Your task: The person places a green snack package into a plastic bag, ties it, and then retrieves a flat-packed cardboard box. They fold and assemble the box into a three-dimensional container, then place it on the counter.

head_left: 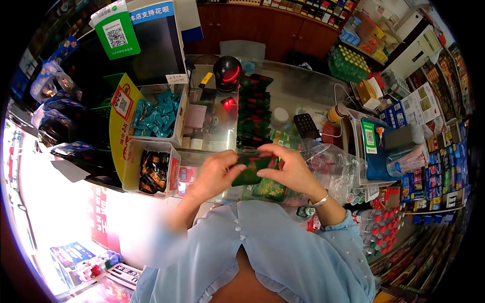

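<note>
Between my two hands is a dark green snack packet (247,174), held low over the glass counter close to my body. My left hand (216,173) pinches its left side, thumb across the front. On the other side, my right hand (289,170) has thumb and fingertips closed on the right edge. Just beyond the hands, an overlapping row of dark packets (254,108) with red and green print runs away from me along the counter. More bright green packets (273,191) lie under and right of the held one.
Two white bins, one of teal sachets (157,113) and one of black-orange sachets (154,171), stand at left. A round black scanner (227,73) glows red at the back. A black calculator (306,126) and clear plastic bag (331,169) lie at right.
</note>
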Tool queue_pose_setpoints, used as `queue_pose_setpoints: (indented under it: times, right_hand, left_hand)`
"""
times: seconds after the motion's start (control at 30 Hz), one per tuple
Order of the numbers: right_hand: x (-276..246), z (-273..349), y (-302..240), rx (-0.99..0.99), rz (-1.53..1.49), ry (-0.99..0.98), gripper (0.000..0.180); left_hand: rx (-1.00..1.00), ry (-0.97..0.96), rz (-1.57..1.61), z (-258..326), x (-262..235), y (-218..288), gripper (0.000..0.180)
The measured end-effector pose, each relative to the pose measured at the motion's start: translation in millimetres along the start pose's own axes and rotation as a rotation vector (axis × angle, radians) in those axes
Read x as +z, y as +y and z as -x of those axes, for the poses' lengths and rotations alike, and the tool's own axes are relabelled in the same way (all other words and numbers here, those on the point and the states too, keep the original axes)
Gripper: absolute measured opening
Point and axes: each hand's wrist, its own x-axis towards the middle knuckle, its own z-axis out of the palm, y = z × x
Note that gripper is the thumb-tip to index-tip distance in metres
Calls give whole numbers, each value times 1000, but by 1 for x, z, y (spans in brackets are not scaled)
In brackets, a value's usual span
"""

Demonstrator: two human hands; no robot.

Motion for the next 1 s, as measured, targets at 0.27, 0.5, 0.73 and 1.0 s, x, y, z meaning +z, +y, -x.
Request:
queue_pose_setpoints:
  times: [0.27,0.5,0.73,1.0]
  right_hand:
    - [-20,-7,12,-94,210,43,26]
    - [-78,-67,23,-32,-113,457,12]
    - [-46,-119,53,-278,436,232,14]
    - [-24,-105,60,-380,631,310,12]
  left_hand:
    - [91,190,-36,3,15,3,14]
    - [118,258,-270,-24,15,-24,73]
    - [-35,249,-151,-44,40,-51,95]
    - [-79,235,69,-47,44,-70,103]
